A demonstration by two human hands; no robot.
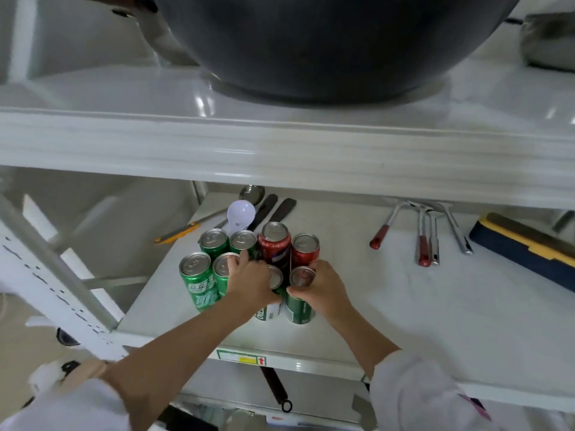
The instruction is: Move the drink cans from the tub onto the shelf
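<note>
Several drink cans stand in a cluster on the white shelf point(389, 306). Green cans point(199, 281) fill the left side, and two red cans point(275, 244) stand at the back right. My left hand point(250, 279) wraps a green can point(264, 312) at the front of the cluster, mostly hiding it. My right hand point(323, 287) grips another green can point(298, 306) right beside it; its top shows above my fingers. Both cans rest upright on the shelf. The tub is out of view.
A white spoon point(241, 214), a ladle and dark-handled utensils lie behind the cans. Red-handled tools point(423, 241) lie to the right, and a blue and yellow box point(522, 247) at the far right. A large dark wok point(326, 45) sits on the shelf above.
</note>
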